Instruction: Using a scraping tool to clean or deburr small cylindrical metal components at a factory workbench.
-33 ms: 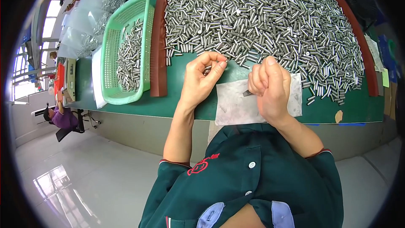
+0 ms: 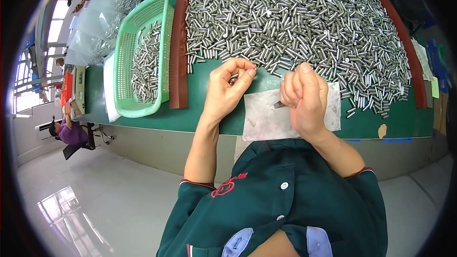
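My left hand (image 2: 224, 89) is closed in front of the heap, with thumb and index fingertip together. Small shiny metal pins (image 2: 233, 80) show inside its curled fingers; how many I cannot tell. To its right, my right hand (image 2: 307, 97) is a fist, thumb on top. A flat grey metal end (image 2: 278, 105) pokes out from beneath its fingers over a stained white cloth (image 2: 259, 126); the remainder is hidden in the fist. Beyond both hands spreads a large heap of short steel pins (image 2: 290, 19) on the green tabletop (image 2: 197, 85).
Brown rails (image 2: 179, 66) flank the heap on both sides. A green plastic basket (image 2: 122, 62) holding more pins stands at the left. Behind it lie clear bags (image 2: 97, 24) of pins. A black fan (image 2: 408, 0) stands far right. Other people (image 2: 71, 132) sit further left.
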A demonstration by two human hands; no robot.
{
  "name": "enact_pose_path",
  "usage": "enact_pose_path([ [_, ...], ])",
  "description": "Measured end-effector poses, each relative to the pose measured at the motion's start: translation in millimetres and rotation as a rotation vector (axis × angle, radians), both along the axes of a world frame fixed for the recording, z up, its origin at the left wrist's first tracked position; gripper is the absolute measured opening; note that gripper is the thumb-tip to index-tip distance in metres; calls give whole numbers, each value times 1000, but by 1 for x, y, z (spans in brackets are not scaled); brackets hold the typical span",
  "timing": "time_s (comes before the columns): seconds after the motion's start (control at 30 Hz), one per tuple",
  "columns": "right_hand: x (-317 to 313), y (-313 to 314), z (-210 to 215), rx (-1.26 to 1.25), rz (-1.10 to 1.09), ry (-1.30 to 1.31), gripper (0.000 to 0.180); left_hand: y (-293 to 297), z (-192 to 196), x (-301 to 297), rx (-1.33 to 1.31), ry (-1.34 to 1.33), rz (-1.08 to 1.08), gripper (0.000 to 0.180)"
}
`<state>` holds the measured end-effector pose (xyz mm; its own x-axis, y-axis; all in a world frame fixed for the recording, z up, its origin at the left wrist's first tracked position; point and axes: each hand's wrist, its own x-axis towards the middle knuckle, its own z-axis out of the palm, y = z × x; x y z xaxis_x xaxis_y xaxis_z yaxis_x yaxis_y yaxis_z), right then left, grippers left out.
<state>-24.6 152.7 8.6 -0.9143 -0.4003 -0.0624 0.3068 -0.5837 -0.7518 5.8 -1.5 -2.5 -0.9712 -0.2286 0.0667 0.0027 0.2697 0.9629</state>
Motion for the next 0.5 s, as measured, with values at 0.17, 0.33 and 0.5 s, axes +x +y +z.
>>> enact_pose_path([
  [0.17,-5,2,0,-14,-21,-41,39,17,22,21,-330,-93,-91,5],
  [0.33,-2,-2,2,-4,-46,6,38,30,6,41,-444,-129,-31,6],
  [0.5,-3,-1,-1,-118,-55,-22,41,33,3,42,-467,-111,-4,7],
])
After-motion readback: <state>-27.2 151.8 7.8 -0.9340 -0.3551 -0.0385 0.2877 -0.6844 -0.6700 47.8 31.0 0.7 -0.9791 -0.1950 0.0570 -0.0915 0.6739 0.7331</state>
